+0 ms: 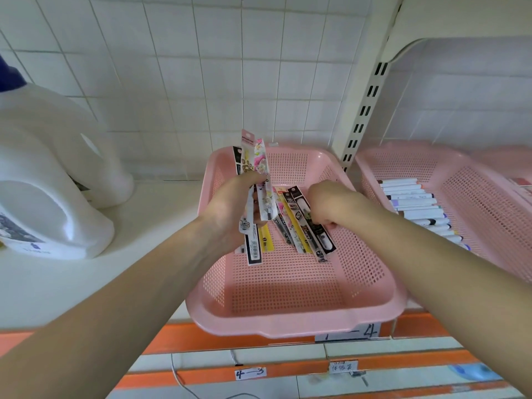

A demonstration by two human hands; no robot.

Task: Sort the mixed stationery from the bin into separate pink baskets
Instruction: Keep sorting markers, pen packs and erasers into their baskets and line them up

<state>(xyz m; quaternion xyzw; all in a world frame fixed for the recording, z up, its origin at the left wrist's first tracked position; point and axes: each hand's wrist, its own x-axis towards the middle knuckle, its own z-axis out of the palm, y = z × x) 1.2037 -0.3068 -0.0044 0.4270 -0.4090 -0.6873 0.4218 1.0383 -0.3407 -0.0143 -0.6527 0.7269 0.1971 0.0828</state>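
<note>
Setting: retail shop, stationery and household aisle.
- Display shelving: white shelf (pixel 144 226) carried on a slotted metal upright (pixel 364 110), as in store gondola racks.
- Orange shelf-edge strips (pixel 201 338) on this tier and the tiers below, fitted with handwritten position tags: "1—4" (pixel 349 332), "4—3" (pixel 250 373).
- Stock in a pink basket (pixel 288 321): packaged pens (pixel 302 223), in printed retail sleeves, one with a barcode.
- Second pink basket (pixel 489 203), adjoining bay: markers (pixel 417 203) in a row.
- Large white jugs (pixel 49 197) stand on the same shelf.
- Backing: white tiled wall (pixel 172 67).

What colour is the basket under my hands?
The basket is pink, seen in the head view.
</note>
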